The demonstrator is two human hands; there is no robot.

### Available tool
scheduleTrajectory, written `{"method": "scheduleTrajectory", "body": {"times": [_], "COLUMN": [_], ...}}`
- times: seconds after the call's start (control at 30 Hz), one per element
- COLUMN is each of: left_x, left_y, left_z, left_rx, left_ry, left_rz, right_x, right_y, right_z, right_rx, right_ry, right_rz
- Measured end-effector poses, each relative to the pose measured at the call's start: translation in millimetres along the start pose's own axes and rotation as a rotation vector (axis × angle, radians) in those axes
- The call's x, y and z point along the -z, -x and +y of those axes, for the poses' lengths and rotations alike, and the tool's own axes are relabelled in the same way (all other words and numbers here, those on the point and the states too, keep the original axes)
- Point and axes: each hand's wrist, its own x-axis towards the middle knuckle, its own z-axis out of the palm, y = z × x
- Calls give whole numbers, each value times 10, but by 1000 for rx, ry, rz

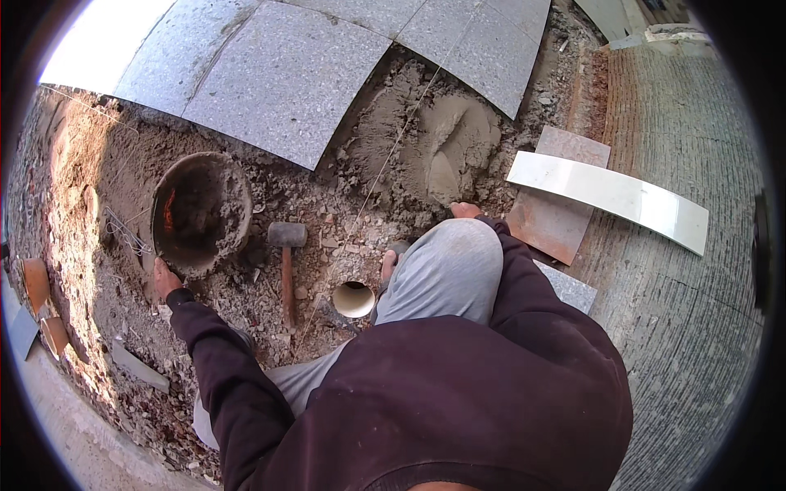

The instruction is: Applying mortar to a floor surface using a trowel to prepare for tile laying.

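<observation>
Rubble ground (264, 286) is partly paved: grey speckled tiles (286, 78) are down, while wet mortar (471, 135) fills the notch beside them, no tile over it yet. The left hand (168, 281) is by the bowl (166, 233), the right hand (467, 210) at the mortar's near edge; whether their fingers are closed or gripping, I cannot tell.

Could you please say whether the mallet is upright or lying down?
The mallet is lying down; its wooden handle stretches along the rubble.

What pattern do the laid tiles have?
The laid tiles are grey with fine speckles, seen best in the head view.
</observation>
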Motion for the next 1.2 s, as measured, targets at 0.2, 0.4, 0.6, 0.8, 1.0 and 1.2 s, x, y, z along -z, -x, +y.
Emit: {"method": "scheduleTrajectory", "body": {"times": [0.2,0.4,0.6,0.8,1.0,1.2], "left_x": [11,28,140,164,227,253], "left_y": [-22,288,587,615,545,566], "left_z": [62,435,947,1081,866,862], "left_rx": [-16,-92,-187,-386,-423,-400], "left_ry": [-32,128,213,255,348,439], "left_rz": [7,168,192,122,44,100], "right_x": [90,1152,926,-231,-686,-91], "right_y": [385,848,771,470,677,768], "right_z": [570,-555,-2902,-4710,-4655,-4337], "right_rx": [232,293,884,1070,1408,1294], "right_ry": [-11,223,696,848,959,997], "right_rz": [-138,66,298,382,348,283]}}
